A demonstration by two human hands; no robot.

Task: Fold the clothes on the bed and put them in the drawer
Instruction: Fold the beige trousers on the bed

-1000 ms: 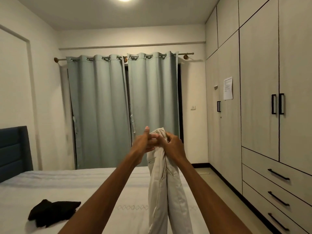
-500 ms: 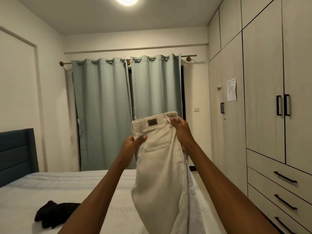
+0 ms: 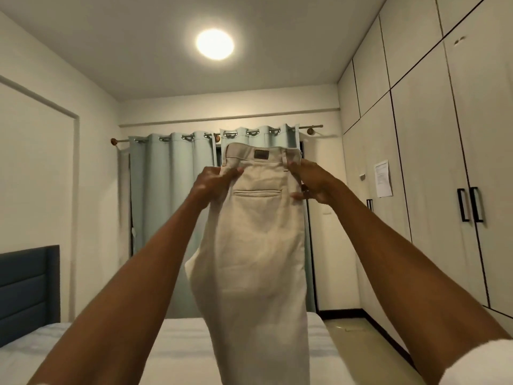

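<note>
A pair of beige trousers (image 3: 255,245) hangs in the air in front of me, back pocket and waistband patch facing me, legs dropping out of the bottom of the view. My left hand (image 3: 213,184) pinches the left side of the waist. My right hand (image 3: 311,182) grips the right side just under the waistband. Below them lies the white bed (image 3: 177,345). The wardrobe's drawers are out of view.
A tall wardrobe (image 3: 433,190) with black handles fills the right wall. Pale green curtains (image 3: 172,204) hang behind the trousers. A dark blue headboard (image 3: 27,290) stands at the left. A strip of floor (image 3: 352,329) runs between bed and wardrobe.
Both hands have raised the trousers and spread apart, so the waist now hangs flat and wide. My view has tilted upward; the black garment on the bed has dropped out of sight.
</note>
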